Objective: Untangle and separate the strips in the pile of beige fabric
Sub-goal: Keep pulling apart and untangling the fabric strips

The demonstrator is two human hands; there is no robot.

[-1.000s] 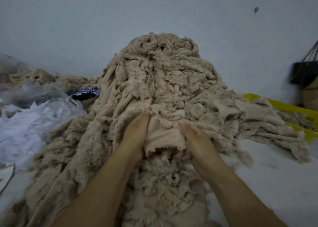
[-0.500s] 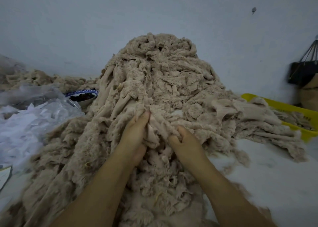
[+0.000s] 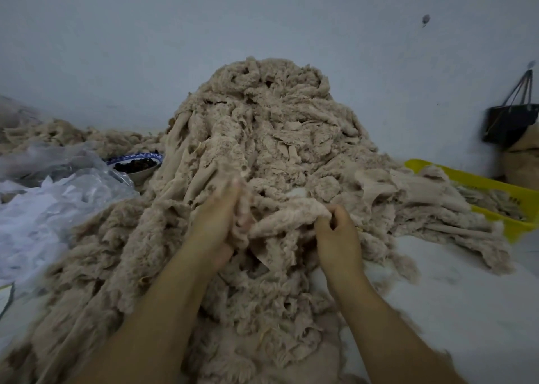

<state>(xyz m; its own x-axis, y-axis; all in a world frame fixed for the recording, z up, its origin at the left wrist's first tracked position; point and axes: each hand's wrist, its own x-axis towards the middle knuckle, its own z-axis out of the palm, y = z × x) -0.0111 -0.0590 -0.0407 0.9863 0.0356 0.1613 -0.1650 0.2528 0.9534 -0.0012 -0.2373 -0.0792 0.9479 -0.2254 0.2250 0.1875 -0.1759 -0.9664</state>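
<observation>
Hands have drawn apart since half a second ago, when they sat nearly together at the front of the pile of beige fabric point(image 3: 262, 138), which is heaped in the middle of the white table point(image 3: 466, 302) and peaks toward 12 o'clock. The right hand point(image 3: 338, 238) has shifted toward 3 o'clock, fingers curled and pinching the end of a fuzzy strip point(image 3: 288, 217), now stretched across to the left hand point(image 3: 217, 223). That hand is blurred, fingers pointing to 12 o'clock against a clump; whether it clasps it I cannot tell. A bowl point(image 3: 137, 166) sits at 10 o'clock, crumpled plastic point(image 3: 58, 197) at 9, a yellow tray point(image 3: 495, 184) at 3, and a black bag point(image 3: 509, 122) at 2.
</observation>
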